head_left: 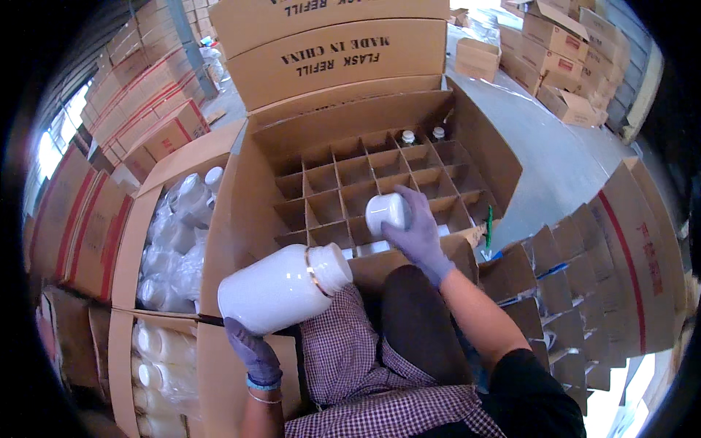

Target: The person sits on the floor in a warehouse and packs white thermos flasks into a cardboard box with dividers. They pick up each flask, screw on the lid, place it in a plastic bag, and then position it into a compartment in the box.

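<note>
My left hand [253,356], in a grey glove, is closed under the base of a glossy white flask [274,288]. The flask lies tilted, its neck pointing to the right, with a gold band around the shoulder. A short white cup-shaped lid [384,213] is gripped in my right hand [420,233], also gloved. The lid is apart from the flask's neck. Both are held above the near side of a large open carton [241,212] divided by cardboard partitions [342,197]. Two clear-necked bottles [408,137] stand in its far right cells. White pieces [374,248] show in the nearest cells.
On the left, an open box [150,212] holds several white bottles in plastic, and a nearer box [157,376] holds cream-coloured ones. Loose partitions [562,277] and a flattened carton lie at right. Stacked cartons [562,44] line the back. A green strip [489,228] hangs at the carton's corner.
</note>
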Demonstrator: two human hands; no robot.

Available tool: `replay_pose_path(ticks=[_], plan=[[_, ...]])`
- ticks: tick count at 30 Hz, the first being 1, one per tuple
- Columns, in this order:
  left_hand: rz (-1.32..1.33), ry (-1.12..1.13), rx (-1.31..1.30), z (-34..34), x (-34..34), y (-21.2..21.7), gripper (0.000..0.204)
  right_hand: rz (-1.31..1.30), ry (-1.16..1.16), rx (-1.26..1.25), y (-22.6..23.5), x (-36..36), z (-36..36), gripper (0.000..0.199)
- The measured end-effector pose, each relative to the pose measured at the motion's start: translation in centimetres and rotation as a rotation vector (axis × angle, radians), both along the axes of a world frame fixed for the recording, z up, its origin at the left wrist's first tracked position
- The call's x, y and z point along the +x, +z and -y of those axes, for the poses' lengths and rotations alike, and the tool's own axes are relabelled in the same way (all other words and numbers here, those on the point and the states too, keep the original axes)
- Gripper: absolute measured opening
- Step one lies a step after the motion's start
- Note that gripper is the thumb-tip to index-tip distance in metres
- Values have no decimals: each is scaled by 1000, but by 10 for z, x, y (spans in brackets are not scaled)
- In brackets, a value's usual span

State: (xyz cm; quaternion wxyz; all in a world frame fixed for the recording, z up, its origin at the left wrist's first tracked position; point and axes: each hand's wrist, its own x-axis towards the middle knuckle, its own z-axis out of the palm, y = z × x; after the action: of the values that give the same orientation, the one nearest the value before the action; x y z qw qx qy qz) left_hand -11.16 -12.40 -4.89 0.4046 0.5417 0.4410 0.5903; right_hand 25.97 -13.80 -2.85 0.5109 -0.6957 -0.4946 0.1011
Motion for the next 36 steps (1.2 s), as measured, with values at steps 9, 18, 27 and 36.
replay_pose_path(ticks=[9, 18, 27, 36], plan=[[-60, 196, -127, 4, -24, -18, 93, 127, 234, -189, -19, -12, -67, 69], [-222, -65, -31, 5, 1, -1, 84, 0, 714, -76, 50, -49, 48, 61], [-163, -75, -19, 31, 26, 11, 70, -787, 529, -352, 51, -59, 115, 53], [-280, -542, -157, -40, 76, 37, 70, 802, 433, 265, 61, -47, 154, 45]])
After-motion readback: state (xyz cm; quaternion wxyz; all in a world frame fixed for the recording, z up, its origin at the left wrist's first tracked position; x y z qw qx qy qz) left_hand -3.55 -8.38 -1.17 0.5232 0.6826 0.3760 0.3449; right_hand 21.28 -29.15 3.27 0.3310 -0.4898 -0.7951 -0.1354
